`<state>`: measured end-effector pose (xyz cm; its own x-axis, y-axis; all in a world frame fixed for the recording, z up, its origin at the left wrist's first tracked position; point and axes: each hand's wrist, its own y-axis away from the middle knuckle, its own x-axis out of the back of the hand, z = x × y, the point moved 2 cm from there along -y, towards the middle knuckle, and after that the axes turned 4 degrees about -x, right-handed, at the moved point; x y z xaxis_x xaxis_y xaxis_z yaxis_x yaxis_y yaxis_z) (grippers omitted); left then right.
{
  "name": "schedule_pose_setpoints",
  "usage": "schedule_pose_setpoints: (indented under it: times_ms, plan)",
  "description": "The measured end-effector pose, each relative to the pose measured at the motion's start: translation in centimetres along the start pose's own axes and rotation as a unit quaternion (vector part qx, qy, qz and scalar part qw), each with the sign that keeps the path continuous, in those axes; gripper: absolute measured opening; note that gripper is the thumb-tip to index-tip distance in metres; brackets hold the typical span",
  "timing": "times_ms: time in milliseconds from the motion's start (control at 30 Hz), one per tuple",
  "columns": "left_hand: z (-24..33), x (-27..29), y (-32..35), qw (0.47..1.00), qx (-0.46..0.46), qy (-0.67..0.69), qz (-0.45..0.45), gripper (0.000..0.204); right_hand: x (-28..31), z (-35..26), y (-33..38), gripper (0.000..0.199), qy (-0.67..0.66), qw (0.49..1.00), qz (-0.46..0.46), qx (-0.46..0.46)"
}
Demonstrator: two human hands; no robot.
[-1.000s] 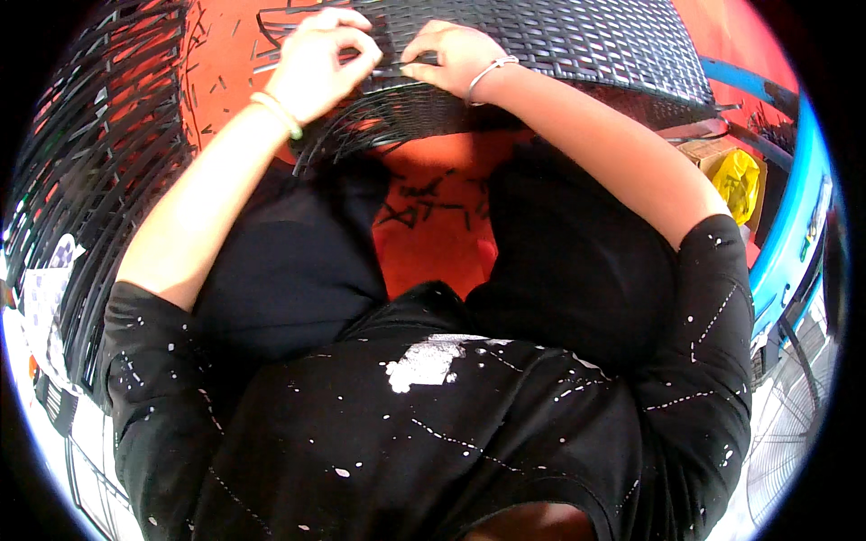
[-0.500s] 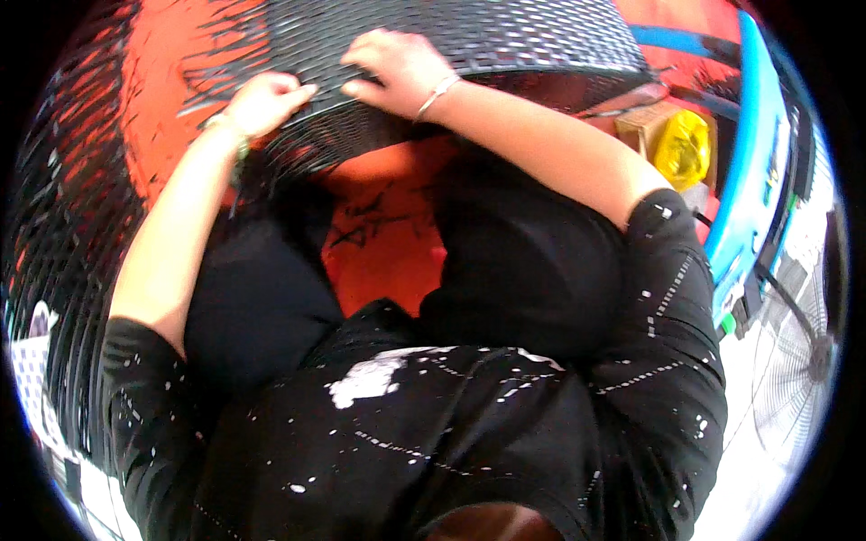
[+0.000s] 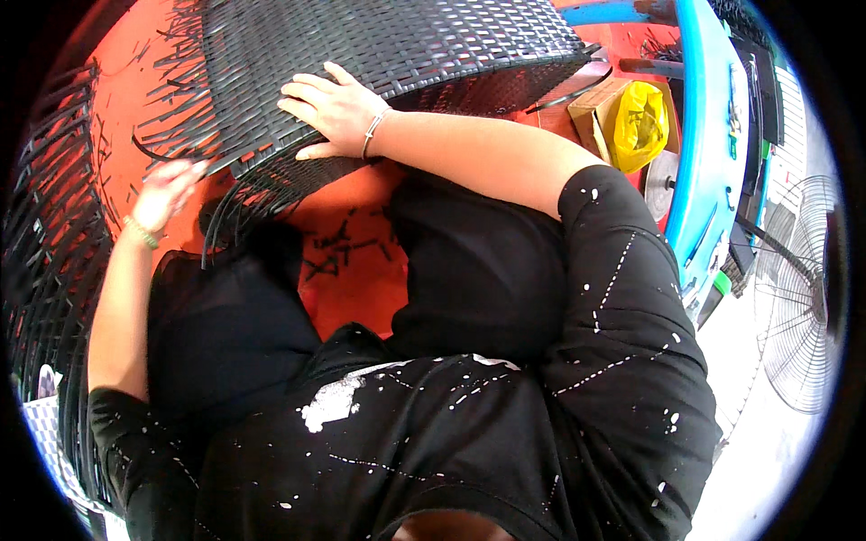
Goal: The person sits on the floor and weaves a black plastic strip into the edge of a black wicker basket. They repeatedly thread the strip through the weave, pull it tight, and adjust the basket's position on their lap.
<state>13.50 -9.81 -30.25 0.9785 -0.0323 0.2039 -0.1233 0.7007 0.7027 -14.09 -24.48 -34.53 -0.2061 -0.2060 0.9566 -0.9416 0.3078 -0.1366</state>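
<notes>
A black woven wicker piece (image 3: pixel 406 41) lies across the far side of my knees, its loose strip ends fringing out on the left. My right hand (image 3: pixel 338 113) rests on its near edge with the fingers spread, palm down on the weave. Off the left corner of the piece, my left hand (image 3: pixel 170 194) is pinched on a flat dark strip (image 3: pixel 236 160) that runs to the woven edge. That hand is slightly blurred. More loose strips hang down below the corner beside my left knee.
Dark strips (image 3: pixel 54 234) hang in a dense mass along the left. Black offcuts (image 3: pixel 334 248) litter the red floor (image 3: pixel 352 302) between my legs. To the right are a cardboard box (image 3: pixel 591 113) with a yellow plastic bag (image 3: pixel 642 122), a blue curved frame (image 3: pixel 699 171) and a fan (image 3: pixel 803 293).
My left hand has moved left and down, away from the woven edge, drawing the strip outward. The right hand has flattened onto the weave with its fingers spread. The whole view has shifted.
</notes>
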Motion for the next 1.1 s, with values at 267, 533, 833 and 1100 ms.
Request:
schedule_pose_setpoints:
  times_ms: [267,533,833,1100]
  plan:
    - [-6.3,6.9,3.3,1.000,0.013,-0.001,0.028,0.039,0.0,-0.2,-0.3,0.077,0.014,0.998,-0.054,-0.013]
    - [0.6,4.7,6.7,0.996,-0.034,-0.057,0.057,0.033,0.7,-0.4,-1.2,0.067,-0.069,0.997,-0.034,-0.014]
    - [7.6,1.5,7.5,0.983,-0.162,-0.078,-0.049,0.032,3.4,-4.9,-7.1,0.031,-0.561,0.812,-0.160,-0.026]
    - [1.2,-1.6,1.0,0.995,-0.079,0.058,-0.008,0.031,2.0,-2.7,-7.0,0.037,-0.423,0.875,-0.178,-0.155]
